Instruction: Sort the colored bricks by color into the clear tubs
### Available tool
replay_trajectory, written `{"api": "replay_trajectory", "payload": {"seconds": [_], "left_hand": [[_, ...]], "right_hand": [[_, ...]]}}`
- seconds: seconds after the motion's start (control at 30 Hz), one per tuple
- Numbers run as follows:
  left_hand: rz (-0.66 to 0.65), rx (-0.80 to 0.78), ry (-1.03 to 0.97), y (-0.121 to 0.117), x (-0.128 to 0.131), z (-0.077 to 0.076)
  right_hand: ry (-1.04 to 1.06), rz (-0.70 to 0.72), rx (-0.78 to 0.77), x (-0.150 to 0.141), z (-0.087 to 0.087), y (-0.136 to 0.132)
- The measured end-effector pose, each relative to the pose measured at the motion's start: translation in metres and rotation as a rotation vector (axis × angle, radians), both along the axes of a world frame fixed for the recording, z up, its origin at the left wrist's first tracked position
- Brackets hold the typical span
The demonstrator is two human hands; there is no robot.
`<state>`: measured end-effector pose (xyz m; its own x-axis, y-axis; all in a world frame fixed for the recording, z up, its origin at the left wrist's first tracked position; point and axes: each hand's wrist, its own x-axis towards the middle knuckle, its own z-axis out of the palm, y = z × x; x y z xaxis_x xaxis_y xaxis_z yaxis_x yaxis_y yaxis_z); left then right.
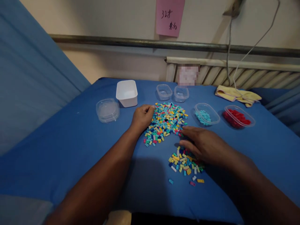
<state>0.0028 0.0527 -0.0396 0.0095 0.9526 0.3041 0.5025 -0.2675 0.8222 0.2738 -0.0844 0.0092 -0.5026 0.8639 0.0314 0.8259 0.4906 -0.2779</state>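
Bare forearms (pixel 100 178) stretch from the near edge across a blue-covered table (pixel 77 134), where small toy bricks lie in two heaps. From where I stand, the left hand (pixel 142 117) is loosely curled at the left edge of the large mixed heap (pixel 167 117); I can't tell whether it pinches a brick. The right hand (pixel 206 143) is partly open, thumb apart from outstretched fingers, by that heap's right edge and over the far side of the smaller, nearer heap (pixel 184 164). I see nothing in its grip. Farther right sit a clear tub of turquoise bricks (pixel 203 117) and another of red bricks (pixel 237 117). Two small clear tubs (pixel 164 96) stand beyond the large heap, with a white tub (pixel 128 102) and stacked clear lids (pixel 107 111) to the left. A yellow cloth (pixel 231 93) lies far right.
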Motion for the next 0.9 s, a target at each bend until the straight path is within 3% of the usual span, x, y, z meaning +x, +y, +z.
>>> {"api": "replay_trajectory", "payload": {"seconds": [0.17, 0.33, 0.5, 0.63, 0.9], "left_hand": [[-0.002, 0.042, 0.074, 0.000, 0.000, 0.002], [-0.006, 0.041, 0.083, 0.000, -0.001, 0.002], [-0.011, 0.033, 0.070, 0.001, -0.001, -0.001], [0.001, 0.037, 0.080, 0.003, -0.002, -0.002], [-0.004, 0.030, 0.077, -0.001, 0.000, 0.001]], "right_hand": [[0.104, -0.075, 0.166, 0.005, -0.011, 0.009], [0.116, 0.084, 0.063, 0.005, -0.016, 0.007], [0.209, 0.031, 0.125, 0.003, -0.010, 0.011], [0.241, 0.165, 0.074, 0.000, -0.015, 0.013], [0.281, 0.115, 0.111, 0.013, -0.014, 0.011]]}}
